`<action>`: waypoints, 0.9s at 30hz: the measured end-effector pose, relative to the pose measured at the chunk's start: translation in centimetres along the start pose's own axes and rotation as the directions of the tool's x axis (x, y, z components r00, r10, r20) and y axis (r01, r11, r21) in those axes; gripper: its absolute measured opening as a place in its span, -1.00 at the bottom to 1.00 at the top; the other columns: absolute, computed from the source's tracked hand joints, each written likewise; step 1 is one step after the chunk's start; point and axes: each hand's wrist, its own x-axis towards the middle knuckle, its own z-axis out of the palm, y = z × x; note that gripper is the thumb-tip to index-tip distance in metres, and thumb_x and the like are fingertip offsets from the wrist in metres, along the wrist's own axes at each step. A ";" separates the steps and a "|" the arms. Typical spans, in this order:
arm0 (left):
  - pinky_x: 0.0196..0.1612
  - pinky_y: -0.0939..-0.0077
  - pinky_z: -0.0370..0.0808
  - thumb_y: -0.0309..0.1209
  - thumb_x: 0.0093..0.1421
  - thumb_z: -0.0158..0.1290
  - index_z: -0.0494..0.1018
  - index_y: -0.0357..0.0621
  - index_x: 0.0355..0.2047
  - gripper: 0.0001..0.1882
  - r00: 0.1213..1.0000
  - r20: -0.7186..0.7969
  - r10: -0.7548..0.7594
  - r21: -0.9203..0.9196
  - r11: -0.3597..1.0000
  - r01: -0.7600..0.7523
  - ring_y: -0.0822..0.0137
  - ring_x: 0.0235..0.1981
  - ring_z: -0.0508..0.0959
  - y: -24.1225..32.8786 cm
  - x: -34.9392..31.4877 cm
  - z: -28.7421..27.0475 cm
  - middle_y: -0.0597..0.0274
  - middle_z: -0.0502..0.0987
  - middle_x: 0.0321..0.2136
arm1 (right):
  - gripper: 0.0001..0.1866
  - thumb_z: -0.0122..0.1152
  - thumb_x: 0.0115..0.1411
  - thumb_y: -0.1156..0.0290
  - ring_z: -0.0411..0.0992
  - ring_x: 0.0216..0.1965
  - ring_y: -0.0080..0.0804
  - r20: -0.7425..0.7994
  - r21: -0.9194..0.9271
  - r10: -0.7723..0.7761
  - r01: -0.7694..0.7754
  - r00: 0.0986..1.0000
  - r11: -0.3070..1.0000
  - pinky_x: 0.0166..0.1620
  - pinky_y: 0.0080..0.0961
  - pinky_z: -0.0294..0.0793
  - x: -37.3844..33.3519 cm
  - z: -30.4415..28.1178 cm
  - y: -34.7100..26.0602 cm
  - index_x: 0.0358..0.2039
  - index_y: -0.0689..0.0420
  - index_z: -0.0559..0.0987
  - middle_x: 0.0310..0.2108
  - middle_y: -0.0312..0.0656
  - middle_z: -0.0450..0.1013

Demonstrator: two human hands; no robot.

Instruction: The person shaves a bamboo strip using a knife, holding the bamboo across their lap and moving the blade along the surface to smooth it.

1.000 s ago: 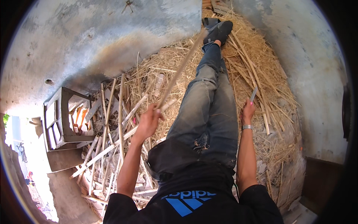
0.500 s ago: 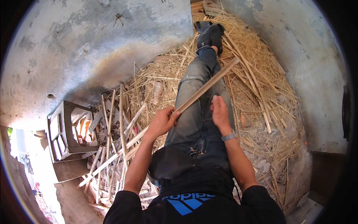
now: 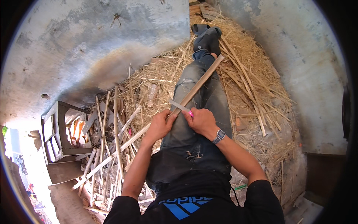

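Observation:
My left hand (image 3: pixel 161 126) grips a long flat bamboo strip (image 3: pixel 199 85) slanting over my thighs, its far end toward my feet. In my right hand (image 3: pixel 202 121) is a knife by its pink handle (image 3: pixel 191 113). The knife's grey blade (image 3: pixel 179 105) lies across the strip just ahead of my left fingers. Whether the edge has bitten into the strip is too small to tell. A pale length (image 3: pixel 125 146) runs on behind my left hand to the lower left; my hand hides whether it is the same strip.
Cut strips (image 3: pixel 242 76) and straw-like shavings (image 3: pixel 257 48) lie right of my outstretched legs. More bamboo sticks (image 3: pixel 106 123) lean in a heap at left, beside a dark wooden frame (image 3: pixel 76 151). Grey walls (image 3: pixel 141 22) close in both sides. A green item (image 3: pixel 240 186) lies by my right elbow.
My right hand has moved left and up to the strip, and the knife now shows across it. The strip's far end has swung a little left. My left hand keeps its grip.

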 end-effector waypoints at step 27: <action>-0.38 0.30 0.43 -0.21 0.45 0.11 0.57 -0.36 -0.24 -0.64 0.989 -0.012 -0.145 -0.050 0.988 0.144 0.26 -0.50 0.52 0.2 -3.2 0.3 0.07 0.54 -0.56 | -0.41 0.10 0.35 -0.26 0.50 -0.69 -0.13 -0.261 -0.310 -0.350 0.265 0.900 0.913 -0.64 -0.22 0.43 4.6 0.1 9.6 -0.59 -0.02 0.46 -0.71 -0.14 0.47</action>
